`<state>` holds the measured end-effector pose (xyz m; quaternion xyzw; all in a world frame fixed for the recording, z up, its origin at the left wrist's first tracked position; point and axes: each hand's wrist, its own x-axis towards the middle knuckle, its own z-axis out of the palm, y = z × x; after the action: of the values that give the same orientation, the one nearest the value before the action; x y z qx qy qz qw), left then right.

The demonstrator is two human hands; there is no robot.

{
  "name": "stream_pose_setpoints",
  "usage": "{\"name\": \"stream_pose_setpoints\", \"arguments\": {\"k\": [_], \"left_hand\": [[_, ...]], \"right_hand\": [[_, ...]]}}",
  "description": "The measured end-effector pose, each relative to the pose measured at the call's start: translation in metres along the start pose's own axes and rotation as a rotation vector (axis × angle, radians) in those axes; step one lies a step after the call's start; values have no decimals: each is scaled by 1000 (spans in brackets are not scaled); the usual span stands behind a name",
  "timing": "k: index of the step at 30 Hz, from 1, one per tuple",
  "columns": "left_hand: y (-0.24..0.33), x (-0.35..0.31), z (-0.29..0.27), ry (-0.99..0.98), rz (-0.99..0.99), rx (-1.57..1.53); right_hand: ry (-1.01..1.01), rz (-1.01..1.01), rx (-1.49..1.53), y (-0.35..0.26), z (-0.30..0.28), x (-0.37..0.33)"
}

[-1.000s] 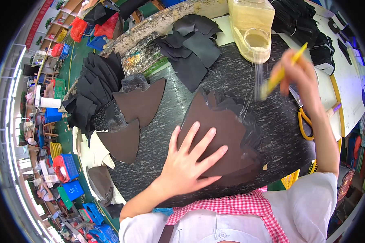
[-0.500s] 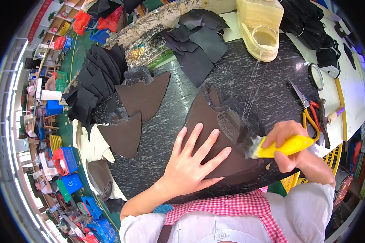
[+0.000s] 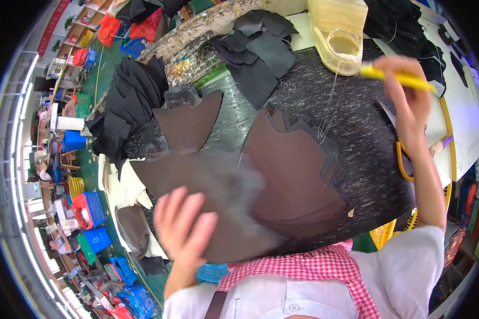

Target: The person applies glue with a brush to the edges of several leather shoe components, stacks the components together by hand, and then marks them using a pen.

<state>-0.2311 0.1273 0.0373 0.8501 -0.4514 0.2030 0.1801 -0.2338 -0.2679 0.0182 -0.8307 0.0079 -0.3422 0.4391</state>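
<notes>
My left hand (image 3: 183, 228), blurred, grips a brown leather piece (image 3: 213, 186) by its near left edge; the piece is smeared by motion over the table's left part. To its right lies a stack of brown leather pieces (image 3: 287, 170) with dark, rough edges. My right hand (image 3: 410, 103) is closed round the yellow handle of a brush (image 3: 399, 80). The brush's front end is beside the mouth of a yellowish, glue-crusted container (image 3: 338, 53); its bristles cannot be made out. Thin glue strings run from the container down to the stack.
Another brown piece (image 3: 191, 119) lies farther left, near fanned black pieces (image 3: 125, 101). More black pieces (image 3: 263, 58) lie at the back. Yellow-handled scissors (image 3: 403, 162) are partly hidden by my right arm. White cloth pieces (image 3: 127, 186) hang at the left edge.
My left hand has moved left off the stack, taking the top brown piece with it. My right hand has carried the brush away from the stack, up to the glue container.
</notes>
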Motion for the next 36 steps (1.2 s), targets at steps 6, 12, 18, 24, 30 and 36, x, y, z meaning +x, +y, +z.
{"name": "stream_pose_setpoints", "arguments": {"k": [6, 12, 18, 24, 30, 36], "left_hand": [[0, -57, -40, -353, -578, 80], [38, 54, 35, -484, 102, -182], [39, 39, 54, -480, 105, -301], [42, 37, 55, -470, 86, -312], [41, 44, 54, -487, 105, -301], [44, 44, 55, -480, 113, -324]], "right_hand": [[10, 207, -34, 19, 0, 32], [-358, -90, 116, -23, 29, -8], [-267, 516, 536, -43, 6, -19], [-480, -34, 538, -24, 20, -52], [-334, -105, 243, -44, 57, -49], [-351, -124, 513, -32, 0, -91]]}}
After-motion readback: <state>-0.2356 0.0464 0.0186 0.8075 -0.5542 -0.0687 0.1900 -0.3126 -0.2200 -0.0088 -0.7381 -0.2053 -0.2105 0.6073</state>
